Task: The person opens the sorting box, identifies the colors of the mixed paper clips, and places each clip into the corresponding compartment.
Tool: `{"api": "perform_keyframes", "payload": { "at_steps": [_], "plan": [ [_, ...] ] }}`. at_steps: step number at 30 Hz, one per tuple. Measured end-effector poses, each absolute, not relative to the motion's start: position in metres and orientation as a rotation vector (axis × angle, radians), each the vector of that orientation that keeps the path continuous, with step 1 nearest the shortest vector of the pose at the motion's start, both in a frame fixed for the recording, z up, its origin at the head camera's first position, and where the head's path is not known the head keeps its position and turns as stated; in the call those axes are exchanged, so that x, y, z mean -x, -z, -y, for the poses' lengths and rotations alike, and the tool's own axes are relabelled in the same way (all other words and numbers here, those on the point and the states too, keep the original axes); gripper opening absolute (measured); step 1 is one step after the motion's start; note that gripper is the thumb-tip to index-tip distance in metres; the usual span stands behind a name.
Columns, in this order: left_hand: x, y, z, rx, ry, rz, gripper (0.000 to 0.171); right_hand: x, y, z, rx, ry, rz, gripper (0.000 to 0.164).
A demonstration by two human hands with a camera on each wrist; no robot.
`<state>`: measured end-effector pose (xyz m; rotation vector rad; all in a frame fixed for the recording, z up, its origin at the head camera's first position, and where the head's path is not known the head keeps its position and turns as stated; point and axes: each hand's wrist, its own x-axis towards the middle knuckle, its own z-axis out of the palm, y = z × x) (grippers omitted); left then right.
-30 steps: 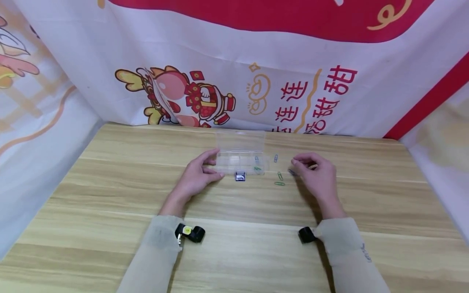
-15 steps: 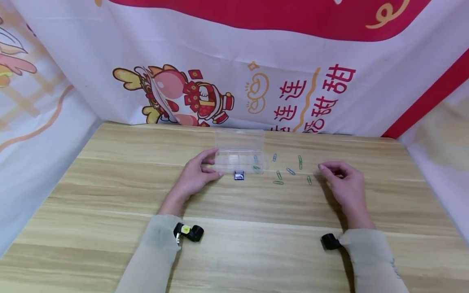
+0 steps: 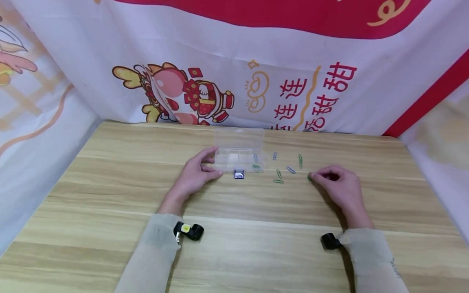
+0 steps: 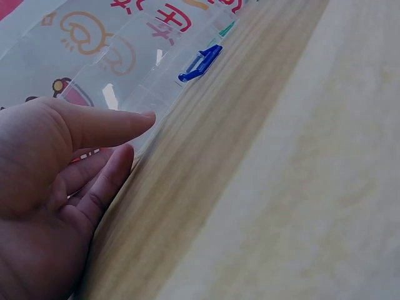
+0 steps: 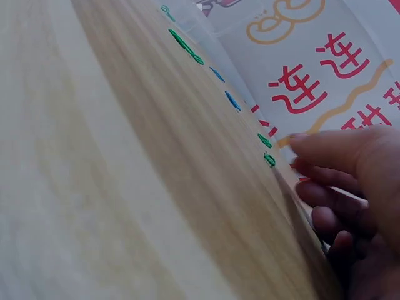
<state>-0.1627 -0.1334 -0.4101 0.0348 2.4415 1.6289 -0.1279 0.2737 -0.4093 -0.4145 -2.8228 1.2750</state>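
Note:
My left hand (image 3: 198, 173) grips the left end of a clear plastic box (image 3: 222, 167), thumb at the front corner and fingers behind. The box's transparent lid (image 3: 238, 139) is raised at the back, and a dark blue latch (image 3: 239, 174) sits on its front side. Inside the right-hand compartments lie a blue paper clip (image 3: 255, 157) and green paper clips (image 3: 256, 166). My right hand (image 3: 338, 185) has its fingertips right at a green paper clip (image 5: 269, 160) on the table; in the right wrist view thumb and forefinger are parted with nothing between them.
Between box and right hand, more paper clips lie scattered: blue clips (image 3: 290, 170) and green clips (image 3: 278, 181), with a longer green one (image 3: 300, 161) farther back. The wooden table (image 3: 242, 252) ends at a printed white curtain (image 3: 154, 44).
My right hand moved right, away from the blue clip, then dipped slightly left onto the nearest green paper clip. The left hand stays at the box.

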Motion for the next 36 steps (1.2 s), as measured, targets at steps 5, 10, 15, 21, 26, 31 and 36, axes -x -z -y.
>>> {"api": "perform_keyframes", "payload": {
  "at_steps": [5, 10, 15, 21, 26, 31, 36],
  "plan": [
    [0.1631, 0.41, 0.1338, -0.036, -1.64, -2.432, 0.082, 0.1265, 0.4079, -0.2736, 0.309, -1.216, 2.896, 0.047],
    [0.1619, 0.4102, 0.1344, -0.033, -1.633, -2.437, 0.081, 0.1267, 0.4079, -0.273, 0.232, -1.174, 2.899, 0.036],
    [0.1606, 0.4104, 0.1336, -0.03, -1.622, -2.451, 0.081, 0.1267, 0.4086, -0.2728, 0.181, -1.107, 2.863, 0.026],
    [0.161, 0.41, 0.1329, -0.035, -1.623, -2.45, 0.082, 0.126, 0.4108, -0.2729, 0.173, -1.08, 2.838, 0.021],
    [0.1619, 0.4102, 0.1328, -0.038, -1.614, -2.454, 0.081, 0.1262, 0.4132, -0.2736, 0.169, -1.064, 2.841, 0.021],
    [0.1614, 0.4089, 0.1325, -0.033, -1.604, -2.462, 0.08, 0.1264, 0.4145, -0.2734, 0.17, -1.077, 2.86, 0.022],
    [0.1615, 0.4086, 0.1326, -0.033, -1.6, -2.466, 0.08, 0.1273, 0.4162, -0.2725, 0.156, -1.105, 2.878, 0.021]
  ]
}}
